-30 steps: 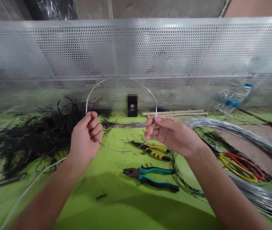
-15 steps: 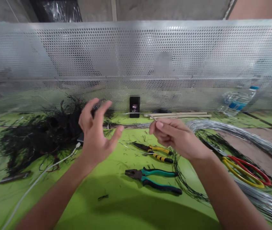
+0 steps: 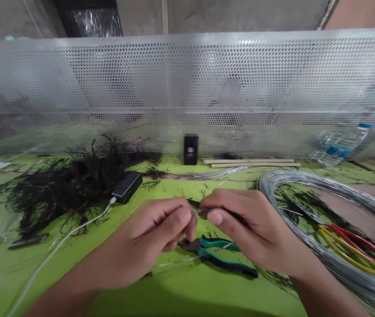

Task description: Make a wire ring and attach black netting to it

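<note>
The left hand (image 3: 154, 233) and right hand (image 3: 245, 224) are meeting fingertip to fingertip just above the green table (image 3: 161, 304). Both are pinching closed on a thin wire (image 3: 201, 211), which is showing only as a short gleam between the thumbs. Green pliers (image 3: 222, 257) are lying right beneath them. A silver coil (image 3: 306, 185) is resting to the right and a black tangle (image 3: 58, 189) to the left.

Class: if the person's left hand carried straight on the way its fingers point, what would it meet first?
The left hand would likely meet the right hand first: their fingers sit almost tip to tip, seemingly pinching a thin wire.
</note>
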The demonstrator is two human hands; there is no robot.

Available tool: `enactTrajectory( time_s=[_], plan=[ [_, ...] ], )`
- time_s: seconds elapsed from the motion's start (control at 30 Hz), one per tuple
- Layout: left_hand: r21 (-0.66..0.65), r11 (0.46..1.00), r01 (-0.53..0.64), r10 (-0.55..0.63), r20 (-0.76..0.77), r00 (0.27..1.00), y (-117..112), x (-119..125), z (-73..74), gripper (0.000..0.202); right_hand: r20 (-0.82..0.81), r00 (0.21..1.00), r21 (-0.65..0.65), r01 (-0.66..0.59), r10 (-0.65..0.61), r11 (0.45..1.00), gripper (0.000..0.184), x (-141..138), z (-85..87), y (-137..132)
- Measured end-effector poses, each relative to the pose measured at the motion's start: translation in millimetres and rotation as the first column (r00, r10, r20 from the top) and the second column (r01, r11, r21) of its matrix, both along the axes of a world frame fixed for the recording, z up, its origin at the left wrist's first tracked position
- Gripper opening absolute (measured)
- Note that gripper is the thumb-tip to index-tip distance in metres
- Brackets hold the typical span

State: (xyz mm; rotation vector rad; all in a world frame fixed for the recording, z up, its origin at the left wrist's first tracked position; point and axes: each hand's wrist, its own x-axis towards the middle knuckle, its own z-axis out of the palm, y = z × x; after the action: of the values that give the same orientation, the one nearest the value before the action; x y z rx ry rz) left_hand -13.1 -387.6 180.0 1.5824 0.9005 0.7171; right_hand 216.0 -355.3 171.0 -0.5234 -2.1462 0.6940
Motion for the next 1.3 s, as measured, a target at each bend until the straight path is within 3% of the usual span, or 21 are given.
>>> enactTrajectory(
  time_s=[0.1,0.2,0.47,0.6,0.67,0.73,0.83,0.93,1.0,1.03,1.07,1.17,1.2,1.27,1.3],
  plan=[
    [-0.066,0.998,0.001,-0.003,-0.031,1.0,-7.1,-0.7,5.2,0.045,0.016,1.0,-0.031,-0.017,0.017,0.999,0.014,1.3,2.1,-3.1],
    [-0.033,0.999,-0.021,0.017,-0.099,0.995,-13.2,-2.1,7.3,0.047,0.072,0.996,-0.05,-0.051,0.055,0.997,0.016,3.3,7.7,-8.0],
    [0.069,0.995,-0.068,0.083,-0.251,0.964,-28.8,-6.2,-2.2,0.044,0.156,0.982,0.059,-0.113,0.103,0.992,0.018,13.6,19.1,-14.7],
    [0.061,0.996,-0.059,0.074,-0.273,0.959,-28.0,-2.2,-2.6,0.047,0.164,0.972,-0.001,-0.169,0.167,0.986,0.019,17.3,19.4,-8.4],
    [0.097,0.993,-0.069,0.097,-0.31,0.946,-26.0,1.0,0.4,0.048,0.128,0.971,-0.121,-0.186,0.201,0.975,0.018,17.1,17.7,-5.9],
    [0.187,0.979,-0.08,0.145,-0.363,0.92,-24.2,4.7,5.1,0.046,0.08,0.968,-0.321,-0.2,0.236,0.926,0.02,15.3,14.8,-4.8],
    [0.346,0.938,-0.034,0.192,-0.432,0.881,-23.3,9.3,12.5,0.042,-0.028,0.967,-0.6,-0.219,0.253,0.769,0.027,10.1,8.9,-5.3],
    [0.395,0.917,0.05,0.163,-0.488,0.857,-24.9,9.2,17.5,0.039,-0.151,0.957,-0.774,-0.27,0.247,0.572,0.031,3.3,3.3,-7.2],
    [0.386,0.919,0.082,0.138,-0.508,0.85,-26.2,6.3,19.4,0.037,-0.214,0.936,-0.811,-0.331,0.281,0.483,0.035,-0.9,2.2,-9.7],
    [0.385,0.919,0.081,0.137,-0.507,0.851,-26.7,4.5,20.1,0.036,-0.227,0.93,-0.801,-0.348,0.291,0.487,0.036,-2.4,3.0,-11.8],
    [0.387,0.92,0.066,0.15,-0.502,0.852,-27.0,2.7,20.7,0.035,-0.204,0.936,-0.772,-0.334,0.288,0.541,0.036,-3.5,4.8,-14.5],
    [0.395,0.919,0.023,0.18,-0.47,0.864,-27.1,-1.5,23.0,0.035,-0.006,0.989,-0.517,-0.127,0.144,0.846,0.028,-3.1,12.9,-25.1],
    [0.378,0.925,0.031,0.161,-0.466,0.87,-26.7,-2.2,24.0,0.035,0.035,0.996,-0.419,-0.065,0.088,0.906,0.026,-2.1,14.8,-28.5],
    [0.327,0.943,0.064,0.105,-0.473,0.875,-25.6,-2.5,25.8,0.037,0.029,0.996,-0.391,-0.066,0.085,0.918,0.028,-0.1,14.3,-32.8],
    [0.299,0.951,0.082,0.076,-0.479,0.874,-24.8,-2.4,26.5,0.037,-0.019,0.991,-0.473,-0.126,0.133,0.872,0.031,0.7,11.4,-33.4]
  ],
)
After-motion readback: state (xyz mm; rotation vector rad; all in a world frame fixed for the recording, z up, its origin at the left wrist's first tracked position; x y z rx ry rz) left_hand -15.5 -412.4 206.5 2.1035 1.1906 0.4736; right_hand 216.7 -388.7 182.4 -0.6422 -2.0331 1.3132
